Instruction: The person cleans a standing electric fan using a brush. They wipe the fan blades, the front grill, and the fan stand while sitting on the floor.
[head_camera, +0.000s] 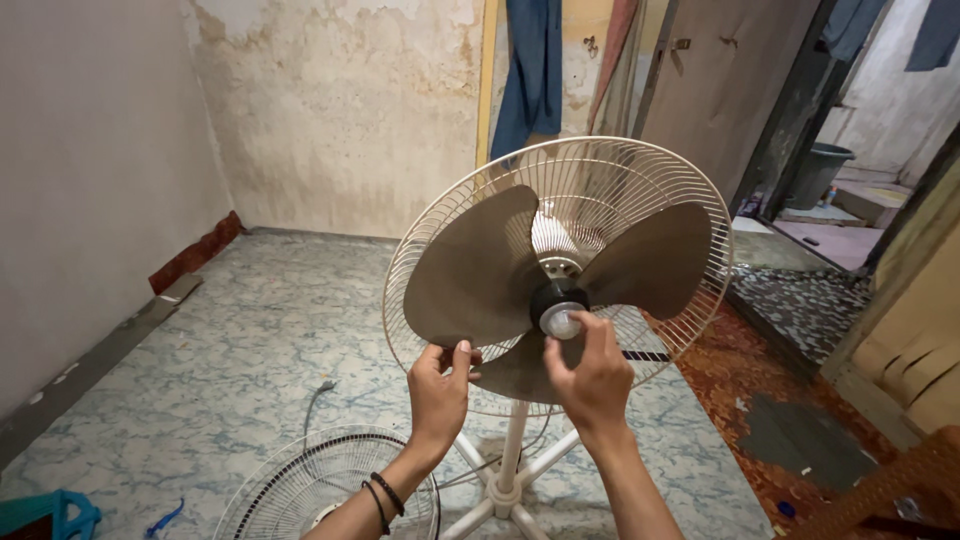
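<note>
Stained, peeling plaster walls and a marbled blue-and-white vinyl floor are framing a pedestal fan that is standing upright at the centre of the room, its front guard off; a person is working at its hub with both bare hands. Three dusty grey-brown blades are sitting exposed before the cream wire rear grille, and a black spinner cap with a pale rounded tip is sitting at the middle of them; the right hand is closing its thumb and fingers around that cap, while the left hand is pinching the edge of the lowest blade between thumb and fingertips, two dark bands circling its wrist. Judging from the grip, the turning would go best with the blade held dead still by the left hand while the right twists the cap squarely on its axis, without leaning on the grille; a slipping blade would likely waste the effort, and the thin plastic looks liable to flex if squeezed hard. Below the hands the white pole is running down to a cross-shaped base; just beside it, at lower left, the detached front grille is lying flat on the floor. Farther out, a teal plastic item is showing at the left corner; blue cloth is hanging behind the fan, and a dark bucket is standing beyond the open doorway at right.
</note>
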